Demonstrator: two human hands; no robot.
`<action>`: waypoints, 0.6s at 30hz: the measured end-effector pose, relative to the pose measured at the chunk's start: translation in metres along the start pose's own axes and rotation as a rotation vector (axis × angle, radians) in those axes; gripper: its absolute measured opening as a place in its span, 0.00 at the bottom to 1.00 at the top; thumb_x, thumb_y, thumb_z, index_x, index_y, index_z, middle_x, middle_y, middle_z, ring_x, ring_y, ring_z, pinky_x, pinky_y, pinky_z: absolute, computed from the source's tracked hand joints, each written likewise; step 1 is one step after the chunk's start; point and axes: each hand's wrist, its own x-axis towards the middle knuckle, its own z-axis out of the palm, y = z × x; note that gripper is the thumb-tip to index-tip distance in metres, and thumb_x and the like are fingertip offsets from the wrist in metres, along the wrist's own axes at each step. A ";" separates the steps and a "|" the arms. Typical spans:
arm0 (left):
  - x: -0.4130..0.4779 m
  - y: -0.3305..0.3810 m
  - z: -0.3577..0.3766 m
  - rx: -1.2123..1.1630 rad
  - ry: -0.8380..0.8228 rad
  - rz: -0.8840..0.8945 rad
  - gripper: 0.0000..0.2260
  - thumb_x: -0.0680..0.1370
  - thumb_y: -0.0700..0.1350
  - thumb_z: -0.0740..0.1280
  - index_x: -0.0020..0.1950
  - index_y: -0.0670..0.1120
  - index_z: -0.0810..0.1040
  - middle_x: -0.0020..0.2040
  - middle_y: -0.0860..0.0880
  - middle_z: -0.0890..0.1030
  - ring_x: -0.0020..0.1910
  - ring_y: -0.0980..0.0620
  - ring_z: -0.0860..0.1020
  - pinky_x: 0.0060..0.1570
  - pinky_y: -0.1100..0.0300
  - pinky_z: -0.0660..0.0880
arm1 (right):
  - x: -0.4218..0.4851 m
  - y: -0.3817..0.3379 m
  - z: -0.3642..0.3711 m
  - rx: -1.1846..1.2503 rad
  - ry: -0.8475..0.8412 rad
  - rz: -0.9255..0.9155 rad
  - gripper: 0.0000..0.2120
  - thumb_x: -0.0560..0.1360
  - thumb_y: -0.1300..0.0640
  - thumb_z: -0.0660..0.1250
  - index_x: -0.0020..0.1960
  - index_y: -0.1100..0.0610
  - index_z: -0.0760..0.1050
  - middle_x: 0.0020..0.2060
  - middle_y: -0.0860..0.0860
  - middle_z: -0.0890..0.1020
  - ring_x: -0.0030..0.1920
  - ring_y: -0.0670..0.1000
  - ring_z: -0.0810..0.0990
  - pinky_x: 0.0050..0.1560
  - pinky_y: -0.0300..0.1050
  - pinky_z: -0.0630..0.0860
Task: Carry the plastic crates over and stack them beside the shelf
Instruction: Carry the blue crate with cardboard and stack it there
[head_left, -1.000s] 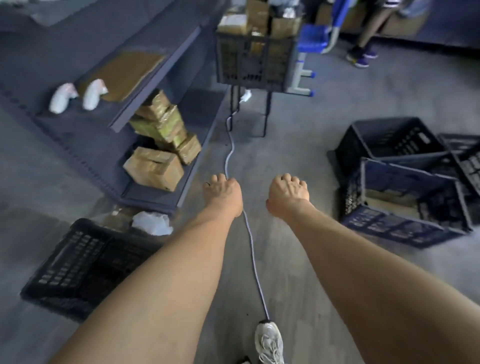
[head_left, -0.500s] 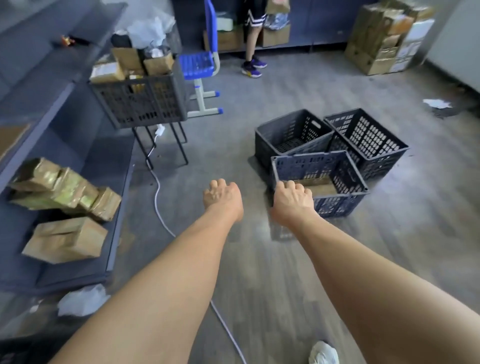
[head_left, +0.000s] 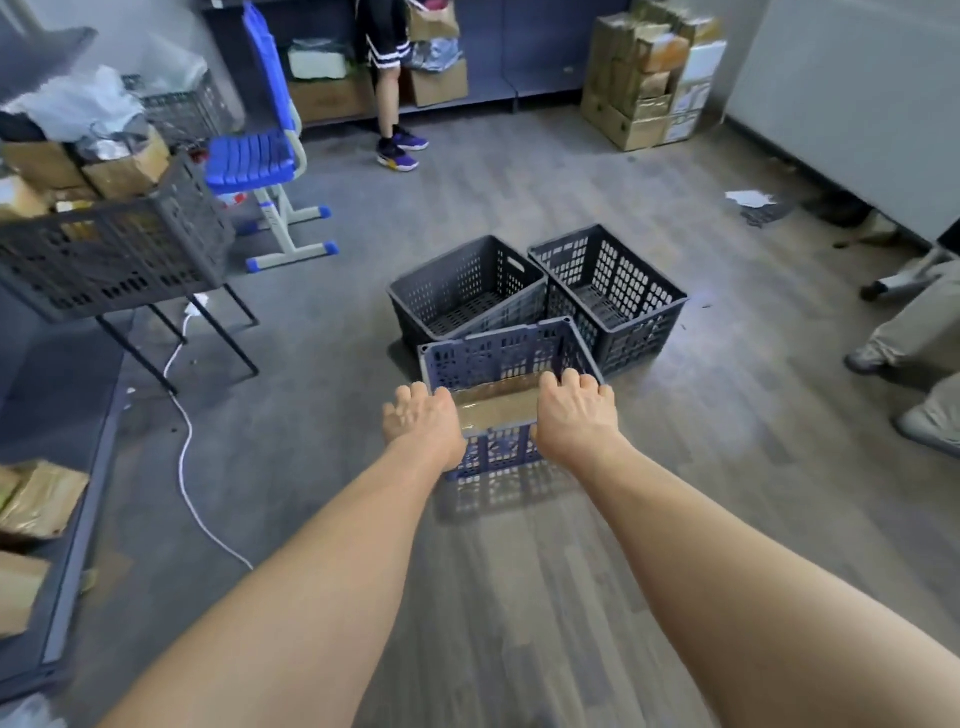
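Fingers on the right hand are curled over the right rim of the blue plastic crate. The left hand is at the crate's left corner with knuckles bent, but whether it's actually gripping the rim or just touching it, can't tell from here. Both bare arms are stretched straight out toward it.

That blue crate sits on the grey wood-look floor dead centre, with what looks like a flat piece of cardboard inside. Two empty dark grey crates sit just behind it at 12 and 1 o'clock, touching each other; the left one is tilted.

Over at 9 o'clock there's another grey crate full of boxes and bags up on a black metal stand. A white cable snakes across the floor below it. A blue chair is at 11 o'clock, a stack of cardboard boxes at 1 o'clock by the far wall, and the edge of the shelf at 8 o'clock.
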 end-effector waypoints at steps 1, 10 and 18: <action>0.004 0.011 0.000 0.000 -0.008 0.001 0.22 0.76 0.50 0.67 0.67 0.46 0.68 0.66 0.44 0.68 0.67 0.44 0.65 0.62 0.53 0.65 | 0.006 0.011 0.000 0.002 -0.007 0.008 0.21 0.77 0.54 0.63 0.67 0.58 0.64 0.66 0.58 0.69 0.67 0.60 0.67 0.65 0.54 0.65; 0.067 0.077 -0.012 -0.027 -0.067 -0.018 0.21 0.76 0.49 0.67 0.67 0.46 0.68 0.65 0.44 0.68 0.66 0.44 0.65 0.62 0.52 0.65 | 0.075 0.066 -0.012 -0.013 -0.015 0.010 0.21 0.77 0.55 0.62 0.68 0.58 0.65 0.66 0.58 0.69 0.67 0.59 0.67 0.66 0.54 0.65; 0.175 0.120 -0.039 -0.067 -0.067 -0.028 0.21 0.77 0.49 0.65 0.68 0.45 0.67 0.67 0.43 0.67 0.67 0.43 0.65 0.63 0.51 0.65 | 0.189 0.096 -0.039 -0.061 0.006 -0.043 0.22 0.76 0.55 0.63 0.68 0.59 0.65 0.66 0.58 0.70 0.67 0.60 0.67 0.66 0.54 0.64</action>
